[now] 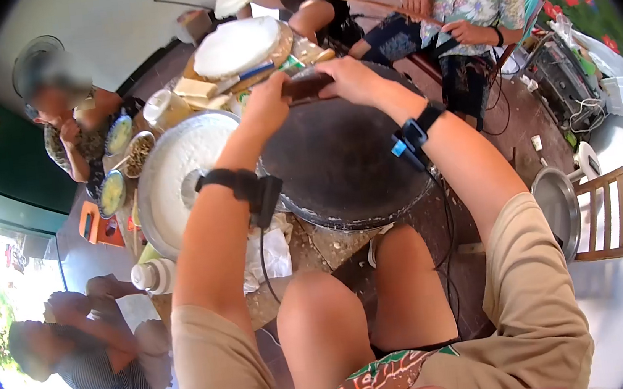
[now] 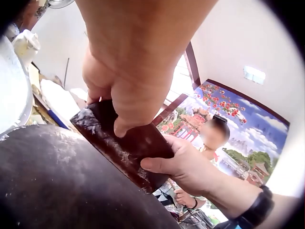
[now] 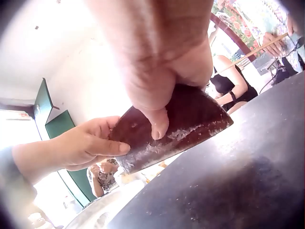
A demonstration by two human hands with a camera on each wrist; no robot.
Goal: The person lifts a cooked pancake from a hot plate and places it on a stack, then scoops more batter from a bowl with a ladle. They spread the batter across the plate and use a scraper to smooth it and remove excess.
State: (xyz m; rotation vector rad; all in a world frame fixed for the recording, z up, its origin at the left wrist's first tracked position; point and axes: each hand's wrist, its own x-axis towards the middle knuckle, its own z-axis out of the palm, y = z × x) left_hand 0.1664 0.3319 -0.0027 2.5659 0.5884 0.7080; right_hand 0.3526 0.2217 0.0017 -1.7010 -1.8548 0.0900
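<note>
A dark reddish-brown flat scraper (image 1: 306,90) with whitish smears is held over the far edge of a round black griddle (image 1: 345,152). The left hand (image 1: 268,101) grips its left end, thumb on the near face, while the right hand (image 1: 352,82) grips the right end the same way. In the left wrist view the scraper (image 2: 114,148) is tilted, its lower long edge close to the griddle (image 2: 62,176); whether they touch I cannot tell. The right wrist view shows both thumbs on the scraper (image 3: 186,129). Fingers behind it are mostly hidden.
Left of the griddle stands a wide pan of white batter (image 1: 171,172). Beyond are a board with stacked pale sheets (image 1: 237,47), a jar (image 1: 163,110) and small bowls (image 1: 111,193). Several people sit around. A metal basin (image 1: 556,205) rests on a chair at right.
</note>
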